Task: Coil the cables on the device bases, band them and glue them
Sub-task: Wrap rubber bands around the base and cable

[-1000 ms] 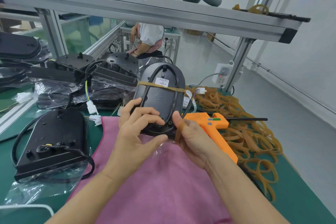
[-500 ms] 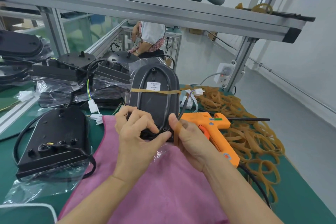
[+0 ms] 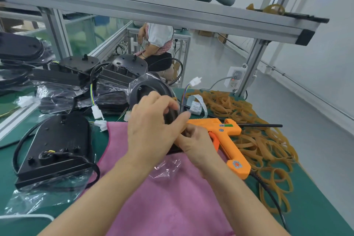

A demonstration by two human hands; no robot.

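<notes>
Head view: device base (image 3: pixel 151 90) tipped up on edge over pink cloth (image 3: pixel 172 197), both hands on its near end, top half still clear of the hands.
Base handling: rigid black plastic shell, looks moderately light, partly in slick clear film (image 3: pixel 164 168); likely to slip if held by film alone; best taken by hard rim, not by wires.
Cable handling: stiff springy black cord, probably wants to uncoil until banded; coloured lead with white connector (image 3: pixel 195 82) sticks up loose at right, fragile, not a grip point.
Left hand (image 3: pixel 153 130): draped over near face of base, fingers (image 3: pixel 168 104) curled round upper edge, thumb reaching toward right hand; gripping base.
Right hand (image 3: pixel 195 143): fingers bunched together, pinching something dark at base's lower right edge; cable or rim, cannot tell which.
Band: none clearly visible on base from this angle; hidden by hands.
Nearby: orange glue gun (image 3: pixel 228 140) lying just right of hands, untouched; heap of rubber bands (image 3: pixel 258 140) beyond it; second base (image 3: pixel 55 143) flat at left, cable uncoiled.
</notes>
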